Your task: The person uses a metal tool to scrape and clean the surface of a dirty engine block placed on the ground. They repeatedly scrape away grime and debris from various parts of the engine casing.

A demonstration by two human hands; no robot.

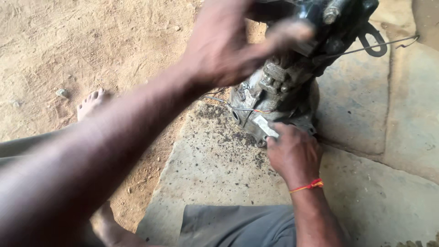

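The greasy metal motor part [279, 91] stands on a flat stone slab [210, 169] on the floor, close in front of the person who sits there. It is dark and dirty, with thin wires [238, 109] coming out of its side. A bent wire hook [379, 43] sticks out near its top.

From the head camera, the left hand [224, 43] is up by the top of the part. It is blurry, with the fingers spread wide, and I cannot tell if it holds anything. The right hand [292, 153] is low at the foot of the part. Its grip is closed on a small flat metal piece [265, 126] pressed against the casing. A red thread [311, 185] is tied on that wrist.

Black crumbs [228, 132] lie all over the slab. A bare foot [91, 103] rests on the sandy ground [68, 45] beside it.

The part looks heavy and tall. It could tip and land on fingers if a hand pushes too hard. The metal piece could slip on the grease. The thin wires could snag and break.
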